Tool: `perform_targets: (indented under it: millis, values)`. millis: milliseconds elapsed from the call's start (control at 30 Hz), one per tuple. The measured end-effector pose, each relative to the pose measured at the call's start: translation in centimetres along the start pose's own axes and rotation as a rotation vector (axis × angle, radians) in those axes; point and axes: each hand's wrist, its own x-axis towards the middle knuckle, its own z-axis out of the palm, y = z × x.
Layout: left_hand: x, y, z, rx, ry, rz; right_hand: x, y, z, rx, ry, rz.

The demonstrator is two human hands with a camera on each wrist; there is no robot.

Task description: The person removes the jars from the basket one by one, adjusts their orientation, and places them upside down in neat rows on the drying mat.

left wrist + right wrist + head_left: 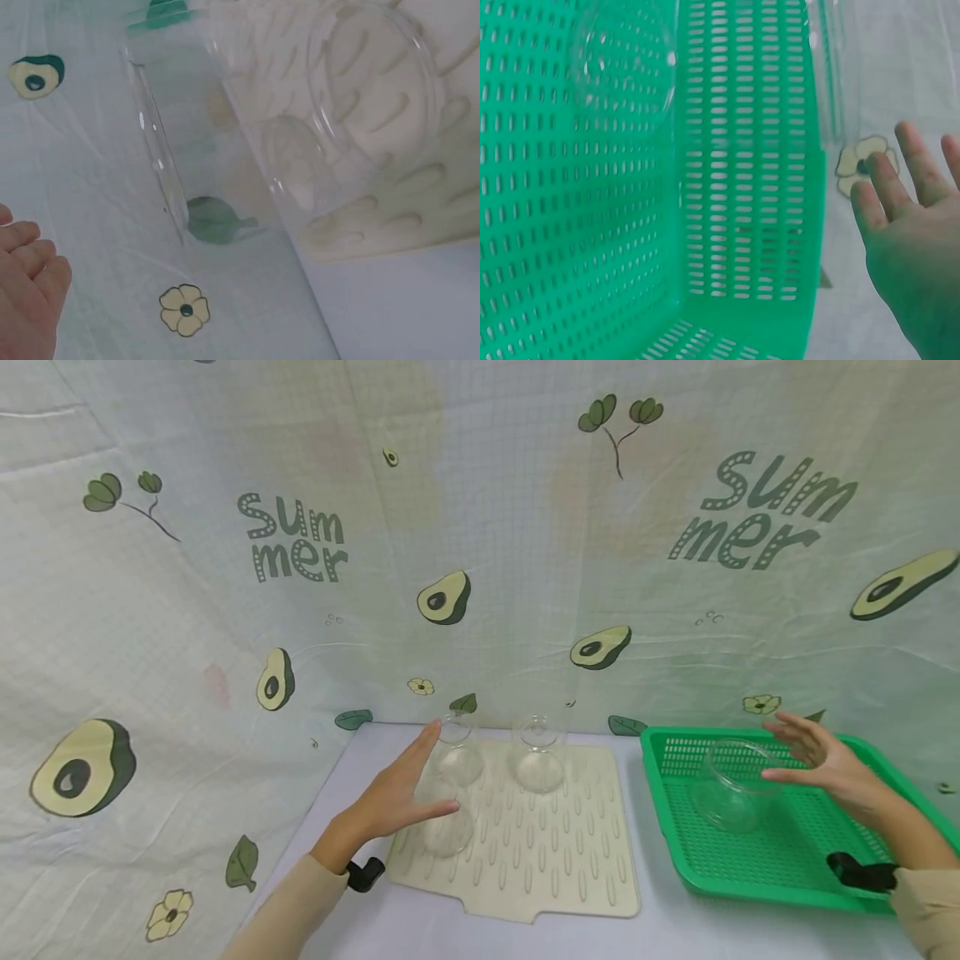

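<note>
My left hand [397, 793], thumb spread from straight fingers, is beside the clear cups at the mat's left side. Nearest is a front clear cup [450, 837], partly behind the hand in the head view; a back left cup [459, 765] stands behind it. Another clear cup [538, 772] stands upright at the back of the beige ridged mat [555, 860]. Over the green basket [765, 896], my right hand [843, 768] has its fingers and thumb apart, close to the rim of a clear cup [727, 814] inside. That rim also shows in the right wrist view.
The basket's perforated wall [742, 187] rises beside the right hand. A white table [592, 939] lies under mat and basket. Behind hangs a printed cloth [510, 527], which also drapes along the left side.
</note>
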Motion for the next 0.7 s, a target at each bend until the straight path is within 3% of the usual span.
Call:
perform_targets:
  millis: [333, 700]
  values:
    - [2.1, 2.0, 0.2, -0.027, -0.005, 0.058, 0.2, 2.2, -0.9, 0.019, -0.1, 0.02]
    - [3.0, 3.7, 0.4, -0.055, -0.033, 0.067, -0.7, 5.1, -1.0, 0.04, -0.237, 0.182]
